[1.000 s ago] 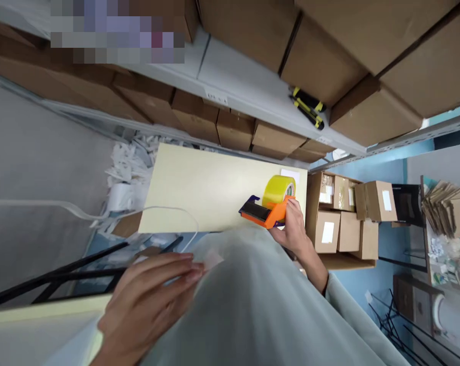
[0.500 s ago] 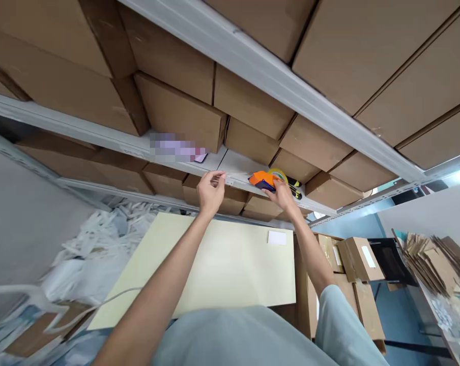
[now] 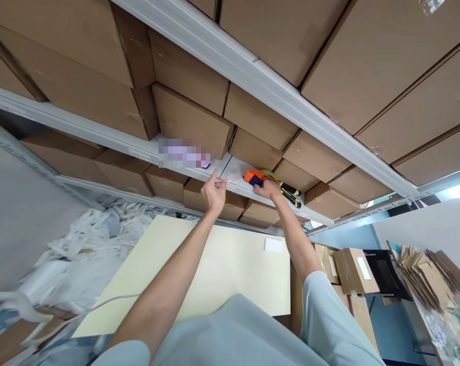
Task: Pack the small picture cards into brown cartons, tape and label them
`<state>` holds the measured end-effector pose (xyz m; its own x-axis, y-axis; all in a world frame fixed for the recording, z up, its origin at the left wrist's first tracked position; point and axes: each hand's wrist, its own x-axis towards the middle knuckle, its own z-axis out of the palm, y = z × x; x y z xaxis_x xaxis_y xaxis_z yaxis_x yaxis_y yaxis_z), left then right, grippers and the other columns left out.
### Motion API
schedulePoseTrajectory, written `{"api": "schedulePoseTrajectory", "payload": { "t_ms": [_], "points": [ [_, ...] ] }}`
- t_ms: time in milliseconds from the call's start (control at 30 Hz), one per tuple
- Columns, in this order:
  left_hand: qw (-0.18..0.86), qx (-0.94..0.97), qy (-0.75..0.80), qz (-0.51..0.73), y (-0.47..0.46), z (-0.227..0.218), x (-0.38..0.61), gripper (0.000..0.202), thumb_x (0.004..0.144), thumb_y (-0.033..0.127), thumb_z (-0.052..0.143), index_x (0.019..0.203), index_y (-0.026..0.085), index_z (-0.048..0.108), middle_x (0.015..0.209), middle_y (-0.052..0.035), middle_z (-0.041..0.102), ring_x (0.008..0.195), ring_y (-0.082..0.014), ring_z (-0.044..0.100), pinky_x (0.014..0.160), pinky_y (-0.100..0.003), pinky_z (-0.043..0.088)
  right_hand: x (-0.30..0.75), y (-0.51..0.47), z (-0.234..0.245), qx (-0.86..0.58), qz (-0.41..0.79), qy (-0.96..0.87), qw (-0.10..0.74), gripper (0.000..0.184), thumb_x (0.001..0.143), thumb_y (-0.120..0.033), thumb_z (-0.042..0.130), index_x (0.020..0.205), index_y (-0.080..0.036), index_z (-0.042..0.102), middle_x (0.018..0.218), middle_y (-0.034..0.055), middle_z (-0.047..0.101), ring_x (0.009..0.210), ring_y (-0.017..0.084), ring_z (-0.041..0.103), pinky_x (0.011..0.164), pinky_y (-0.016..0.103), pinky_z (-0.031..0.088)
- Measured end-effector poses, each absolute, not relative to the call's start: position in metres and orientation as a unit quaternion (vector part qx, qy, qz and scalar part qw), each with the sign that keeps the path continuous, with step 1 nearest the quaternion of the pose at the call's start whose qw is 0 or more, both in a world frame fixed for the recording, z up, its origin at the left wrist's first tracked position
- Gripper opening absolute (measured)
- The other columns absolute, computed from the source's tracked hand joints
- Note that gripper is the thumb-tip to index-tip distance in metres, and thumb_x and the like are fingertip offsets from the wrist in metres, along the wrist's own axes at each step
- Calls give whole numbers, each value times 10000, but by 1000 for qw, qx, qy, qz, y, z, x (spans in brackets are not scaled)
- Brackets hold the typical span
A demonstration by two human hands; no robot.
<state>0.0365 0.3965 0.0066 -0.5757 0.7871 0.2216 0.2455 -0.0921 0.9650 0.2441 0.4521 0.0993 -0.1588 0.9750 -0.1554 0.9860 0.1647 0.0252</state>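
Note:
My right hand [image 3: 268, 188] grips an orange tape dispenser [image 3: 253, 177] with a yellow tape roll, resting it on the grey metal shelf [image 3: 237, 173] above the table. My left hand [image 3: 213, 193] reaches up to the shelf's front edge, its fingers pinched on a small pale strip [image 3: 227, 179] at the lip. A yellow-and-black tool [image 3: 290, 194] lies on the shelf just right of the dispenser.
Brown cardboard boxes [image 3: 188, 119] fill the shelves above and below. A pale yellow table [image 3: 230, 264] with a white label [image 3: 274, 245] lies under my arms. White scrap [image 3: 88, 244] is piled at left. Small labelled boxes [image 3: 352, 272] and folded cartons [image 3: 428, 269] stand at right.
Both hands rose from the table to the shelf. The right hand carried the tape dispenser up and set it on the shelf; the left hand came up to the shelf edge.

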Motion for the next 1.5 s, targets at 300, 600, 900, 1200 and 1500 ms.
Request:
{"api": "schedulePoseTrajectory", "payload": {
  "t_ms": [300, 600, 900, 1200, 1500],
  "points": [
    [190, 451, 657, 573, 334, 14, 4, 463, 943, 353, 760, 1369, 172, 749, 1260, -170, 770, 1068, -324, 710, 1099, -505, 533, 237, 422, 117, 644, 46, 763, 20, 598, 977, -433, 606, 1442, -59, 562, 1472, 291, 636, 1382, 408, 574, 1235, 526, 396],
    [27, 407, 613, 677, 133, 50, -50, 652, 1069, 529, 658, 1626, 207, 553, 1622, -187, 617, 1619, -352, 468, 1346, -589, 362, 198, 231, 117, 416, 118, 818, -381, 640, 1026, -468, 549, 1572, -145, 463, 1570, 255, 557, 1554, 428, 472, 1277, 753, 310],
    [-138, 270, 711, 634, -106, 64, -58, 904, 1089, 551, 620, 1823, 300, 155, 1843, -169, 314, 1743, -368, 204, 1414, -617, 190, 121, 83, 102, 174, -103, 872, -446, 703, 1044, -493, 617, 1640, -150, 469, 1613, 278, 566, 1604, 516, 450, 1263, 898, 158],
    [-203, 63, 778, 591, -308, 35, -27, 898, 1081, 555, 650, 1815, 285, 210, 1863, -143, 275, 1745, -317, 215, 1431, -530, 172, 41, -62, 67, -20, -304, 897, -320, 642, 1060, -465, 577, 1637, -227, 428, 1622, 224, 565, 1578, 420, 509, 1302, 825, 236],
    [-195, -37, 740, 643, -412, 14, -90, 873, 1092, 629, 601, 1788, 201, 293, 1862, -153, 264, 1729, -298, 271, 1427, -490, 220, -57, -203, 33, -82, -345, 924, -144, 623, 1057, -457, 626, 1616, -222, 487, 1618, 193, 606, 1565, 339, 537, 1388, 659, 222]
  ]
}}
